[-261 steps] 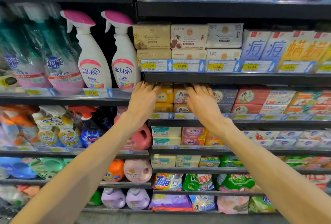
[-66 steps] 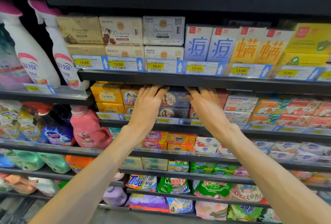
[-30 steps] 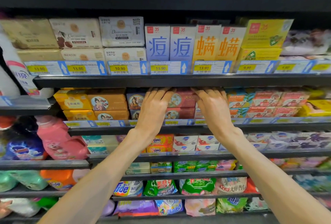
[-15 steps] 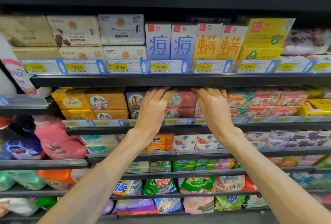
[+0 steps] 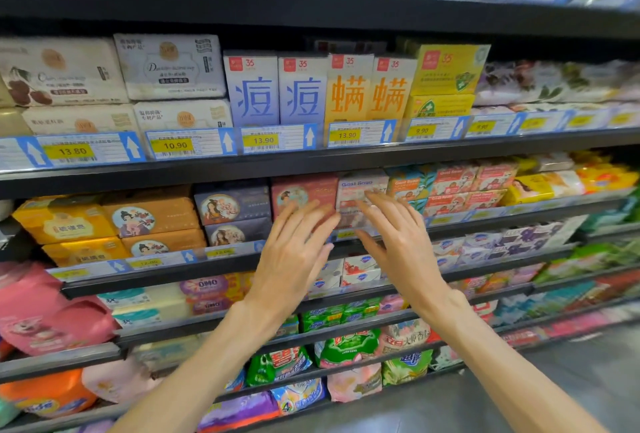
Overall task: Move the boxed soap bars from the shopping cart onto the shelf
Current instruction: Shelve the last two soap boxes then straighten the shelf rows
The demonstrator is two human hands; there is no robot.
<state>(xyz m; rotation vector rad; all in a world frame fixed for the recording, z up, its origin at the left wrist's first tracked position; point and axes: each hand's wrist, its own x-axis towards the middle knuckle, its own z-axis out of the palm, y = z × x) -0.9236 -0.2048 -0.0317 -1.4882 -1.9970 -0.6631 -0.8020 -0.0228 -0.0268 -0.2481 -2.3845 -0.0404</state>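
Boxed soap bars [image 5: 303, 194] stacked on shelf [image 5: 311, 164], just beyond both hands; left hand [image 5: 294, 256] and right hand [image 5: 401, 245] fingers straight, spread, holding nothing; contact unclear through blur.

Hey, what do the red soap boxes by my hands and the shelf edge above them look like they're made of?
The red soap boxes look like printed cardboard with a slight sheen: flat faces, crisp corners, a portrait printed on the front. The shelf edge looks like dark painted metal, thin, straight and faintly reflective, though coated board cannot be ruled out.
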